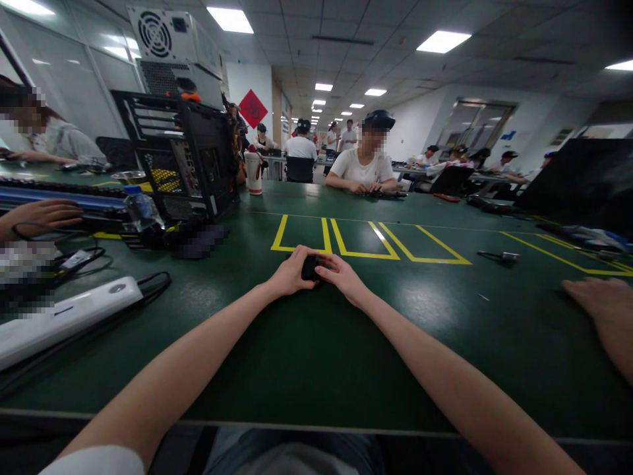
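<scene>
A small black object (309, 267) is held between my two hands, just above or on the green table (316, 356); its kind does not show. My left hand (291, 272) curls around its left side, thumb below and fingers over the top. From the right, my right hand (342, 274) presses its fingertips against the object's near right edge. Most of it is hidden by fingers. Beyond the hands, yellow tape outlines (368, 256) mark the tabletop.
At left stand a black computer case (198, 158), a clear bottle (142, 208) and a white power strip (74, 320). A white cup (254, 173) is behind. A short cable connector (499, 256) lies right. Other people's hands (44, 216) rest at both sides; a person (366, 161) sits opposite.
</scene>
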The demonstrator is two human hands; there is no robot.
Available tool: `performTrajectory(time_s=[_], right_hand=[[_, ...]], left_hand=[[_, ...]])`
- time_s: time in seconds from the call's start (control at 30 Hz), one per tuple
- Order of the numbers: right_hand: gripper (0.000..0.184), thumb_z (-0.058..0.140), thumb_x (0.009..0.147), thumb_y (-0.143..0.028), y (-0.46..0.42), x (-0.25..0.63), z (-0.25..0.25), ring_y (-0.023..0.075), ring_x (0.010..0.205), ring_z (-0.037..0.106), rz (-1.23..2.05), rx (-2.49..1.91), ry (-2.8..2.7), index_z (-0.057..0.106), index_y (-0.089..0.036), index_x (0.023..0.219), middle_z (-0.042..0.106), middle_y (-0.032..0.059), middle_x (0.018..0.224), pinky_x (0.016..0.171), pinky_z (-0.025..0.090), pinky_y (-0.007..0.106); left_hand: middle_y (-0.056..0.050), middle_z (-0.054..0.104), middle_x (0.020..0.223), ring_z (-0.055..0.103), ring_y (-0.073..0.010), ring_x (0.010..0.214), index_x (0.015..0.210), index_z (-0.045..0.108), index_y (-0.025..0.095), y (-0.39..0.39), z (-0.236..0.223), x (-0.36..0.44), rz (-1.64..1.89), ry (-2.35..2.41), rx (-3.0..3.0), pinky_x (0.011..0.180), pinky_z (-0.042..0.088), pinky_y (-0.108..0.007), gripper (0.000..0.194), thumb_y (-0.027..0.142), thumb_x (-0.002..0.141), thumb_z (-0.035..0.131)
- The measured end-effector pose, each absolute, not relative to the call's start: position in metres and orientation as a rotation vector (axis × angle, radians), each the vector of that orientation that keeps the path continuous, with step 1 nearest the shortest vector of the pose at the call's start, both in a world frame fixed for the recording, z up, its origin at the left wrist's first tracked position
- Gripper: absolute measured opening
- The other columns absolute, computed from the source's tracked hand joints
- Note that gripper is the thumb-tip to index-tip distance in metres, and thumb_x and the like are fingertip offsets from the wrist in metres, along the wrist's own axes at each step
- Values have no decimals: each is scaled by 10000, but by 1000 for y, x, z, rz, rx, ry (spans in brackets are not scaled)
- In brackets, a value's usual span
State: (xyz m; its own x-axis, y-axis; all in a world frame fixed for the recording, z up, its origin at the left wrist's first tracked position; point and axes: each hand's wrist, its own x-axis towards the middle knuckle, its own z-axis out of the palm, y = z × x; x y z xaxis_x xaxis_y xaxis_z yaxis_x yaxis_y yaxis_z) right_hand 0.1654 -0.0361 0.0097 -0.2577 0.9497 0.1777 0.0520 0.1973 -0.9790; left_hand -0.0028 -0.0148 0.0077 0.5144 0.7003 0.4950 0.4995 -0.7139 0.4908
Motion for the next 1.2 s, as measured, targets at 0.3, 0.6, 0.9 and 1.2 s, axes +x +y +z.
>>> performTrajectory(time_s=[0.3, 0.6, 0.9, 1.2], right_hand=[[367, 699, 594, -228, -38, 166, 10, 147, 937, 536, 1274, -845, -1539, 504, -225, 905, 538, 6, 981, 893, 410, 357], [318, 655, 653, -287, -33, 166, 5, 162, 956, 527, 1173, -899, -1539, 526, -213, 933, 561, 27, 982, 891, 396, 374], [365, 672, 626, -215, -38, 167, 12, 169, 962, 531, 1289, -887, -1544, 513, -210, 955, 534, 32, 1036, 900, 399, 390], [281, 661, 643, -261, -34, 166, 6, 149, 927, 526, 1188, -895, -1509, 516, -209, 877, 543, 11, 958, 899, 387, 368]], left_hand=[[-36, 436, 1044, 494, -214, 950, 1108, 361, 224, -13, 6, -2, 1021, 987, 2475, 801, 435, -373, 606, 199, 583, 664], [-39, 431, 1050, 495, -212, 949, 1109, 357, 225, -13, 6, -2, 1014, 1004, 2492, 790, 447, -365, 589, 255, 610, 669], [-37, 430, 1046, 491, -207, 943, 1114, 352, 223, -13, 6, -3, 1018, 989, 2506, 782, 445, -352, 598, 235, 604, 664], [-39, 433, 1062, 495, -211, 951, 1119, 359, 223, -13, 6, -2, 1011, 1012, 2499, 792, 443, -360, 596, 248, 610, 668]])
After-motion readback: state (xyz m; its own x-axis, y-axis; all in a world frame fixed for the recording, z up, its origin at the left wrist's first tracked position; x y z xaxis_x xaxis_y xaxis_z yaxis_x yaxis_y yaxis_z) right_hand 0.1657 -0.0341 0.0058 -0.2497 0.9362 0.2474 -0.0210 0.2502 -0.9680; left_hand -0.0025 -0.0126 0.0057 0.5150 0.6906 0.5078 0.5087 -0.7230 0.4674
